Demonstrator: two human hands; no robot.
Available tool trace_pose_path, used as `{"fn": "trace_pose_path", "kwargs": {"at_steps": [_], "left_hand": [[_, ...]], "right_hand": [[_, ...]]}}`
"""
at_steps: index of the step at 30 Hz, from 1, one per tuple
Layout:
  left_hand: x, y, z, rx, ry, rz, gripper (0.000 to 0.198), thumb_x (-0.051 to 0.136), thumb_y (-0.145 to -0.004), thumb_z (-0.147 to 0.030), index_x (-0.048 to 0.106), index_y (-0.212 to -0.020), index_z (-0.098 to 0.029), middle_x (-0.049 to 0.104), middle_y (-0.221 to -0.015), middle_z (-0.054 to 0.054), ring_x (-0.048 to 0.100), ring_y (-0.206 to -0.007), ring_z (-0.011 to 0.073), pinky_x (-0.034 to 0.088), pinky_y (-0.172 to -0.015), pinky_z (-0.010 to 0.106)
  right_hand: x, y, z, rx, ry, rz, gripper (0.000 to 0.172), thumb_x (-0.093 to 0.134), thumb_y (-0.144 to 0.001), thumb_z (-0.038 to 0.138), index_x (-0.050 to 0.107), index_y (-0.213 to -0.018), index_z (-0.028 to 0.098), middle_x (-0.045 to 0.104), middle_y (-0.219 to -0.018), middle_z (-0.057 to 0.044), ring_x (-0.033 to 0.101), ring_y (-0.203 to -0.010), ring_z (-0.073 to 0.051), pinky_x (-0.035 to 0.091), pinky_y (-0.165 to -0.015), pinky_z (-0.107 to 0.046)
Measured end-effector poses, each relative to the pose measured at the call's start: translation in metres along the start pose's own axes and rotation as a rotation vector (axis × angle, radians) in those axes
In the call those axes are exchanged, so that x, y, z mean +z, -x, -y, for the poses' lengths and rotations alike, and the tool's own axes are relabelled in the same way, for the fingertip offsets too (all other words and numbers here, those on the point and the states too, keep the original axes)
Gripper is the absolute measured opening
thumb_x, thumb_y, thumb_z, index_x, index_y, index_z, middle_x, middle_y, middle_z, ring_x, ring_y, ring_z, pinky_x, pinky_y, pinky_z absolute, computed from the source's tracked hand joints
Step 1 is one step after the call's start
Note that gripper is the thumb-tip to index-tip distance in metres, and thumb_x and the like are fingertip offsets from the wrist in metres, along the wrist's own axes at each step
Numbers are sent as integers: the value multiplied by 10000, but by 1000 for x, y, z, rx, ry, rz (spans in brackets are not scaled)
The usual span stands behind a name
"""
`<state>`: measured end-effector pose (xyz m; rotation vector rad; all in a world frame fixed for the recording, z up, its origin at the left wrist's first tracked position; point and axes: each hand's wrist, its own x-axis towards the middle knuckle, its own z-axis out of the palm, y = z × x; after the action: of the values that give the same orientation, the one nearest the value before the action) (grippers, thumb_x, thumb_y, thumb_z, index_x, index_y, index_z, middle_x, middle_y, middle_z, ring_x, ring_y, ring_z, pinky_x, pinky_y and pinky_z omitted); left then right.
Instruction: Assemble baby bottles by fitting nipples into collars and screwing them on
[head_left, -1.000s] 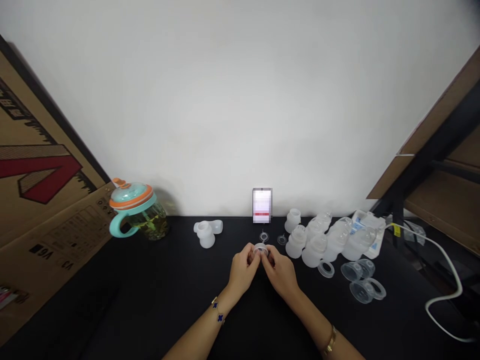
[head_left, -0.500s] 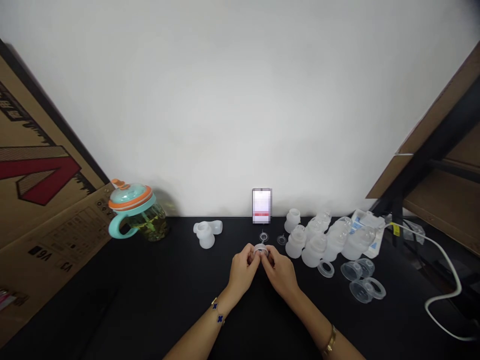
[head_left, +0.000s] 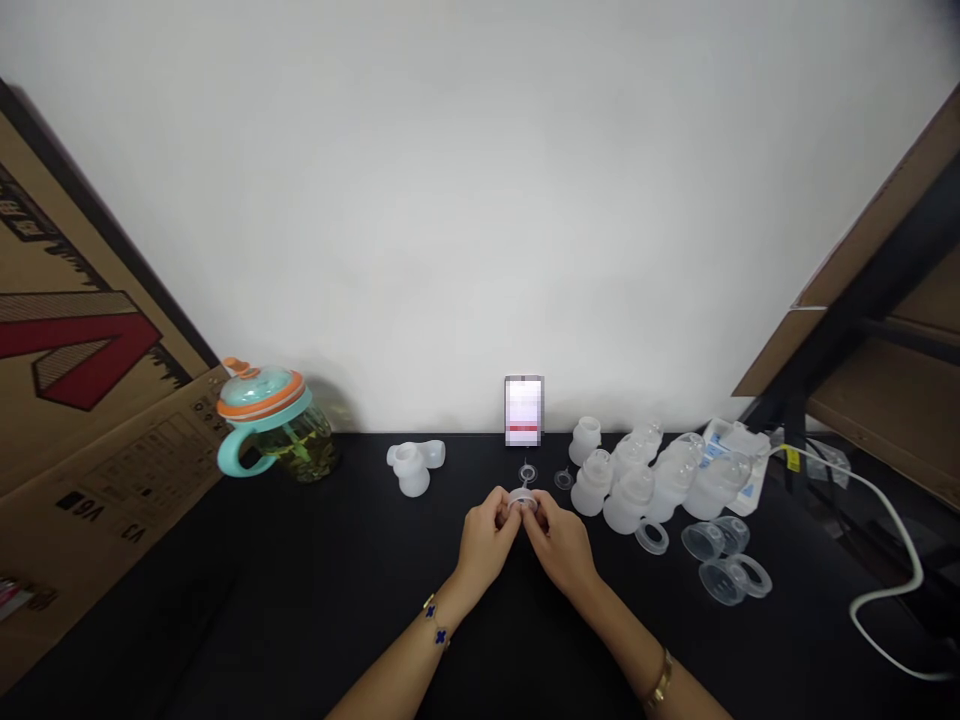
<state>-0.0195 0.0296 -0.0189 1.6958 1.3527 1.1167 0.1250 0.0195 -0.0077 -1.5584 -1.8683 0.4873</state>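
My left hand [head_left: 486,532] and my right hand [head_left: 556,535] meet over the middle of the black table, both closed on one translucent bottle collar ring [head_left: 523,497]. Thumbs press on its near side while the other fingers wrap its edges. A thin clear stem sticks up from the ring, seemingly part of a nipple set in it, though the fingers hide most of it. Just beyond lies a small clear disc with a stem [head_left: 528,472], and a similar clear disc [head_left: 563,480] rests to the right of it.
Several frosted baby bottles [head_left: 630,500] stand at right, with a loose ring [head_left: 652,538] and clear caps [head_left: 722,582] before them. Bottle parts [head_left: 412,472] sit left of centre. A phone [head_left: 523,411] leans on the wall. A tea jug [head_left: 274,430] stands far left; a white cable [head_left: 900,540] runs at right.
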Motion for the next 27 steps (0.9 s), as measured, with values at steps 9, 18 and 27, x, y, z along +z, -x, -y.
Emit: {"fn": "trace_pose_path", "kwargs": {"at_steps": [9, 18, 27], "left_hand": [[1, 0, 1, 15, -19, -10, 297, 496, -916, -388, 424, -686, -214, 392, -557, -76, 372, -526, 105, 258, -541, 232], [0, 0, -2, 6, -36, -13, 296, 505, -907, -386, 419, -682, -214, 395, -562, -76, 374, -530, 102, 259, -544, 231], [0, -1, -1, 11, -38, -18, 289, 511, -899, -380, 430, -677, -212, 392, -561, -75, 373, -530, 102, 257, -542, 231]], "right_hand": [[2, 1, -3, 5, -11, -1, 302, 419, -980, 437, 621, -985, 212, 643, -637, 11, 602, -550, -171, 293, -536, -246], [3, 0, -4, 4, -12, -5, 309, 406, -985, 438, 618, -977, 214, 655, -647, 6, 604, -548, -174, 297, -538, -252], [3, 0, -4, 8, -27, 3, 292, 414, -983, 428, 612, -982, 214, 660, -662, 3, 614, -569, -179, 308, -553, -254]]}}
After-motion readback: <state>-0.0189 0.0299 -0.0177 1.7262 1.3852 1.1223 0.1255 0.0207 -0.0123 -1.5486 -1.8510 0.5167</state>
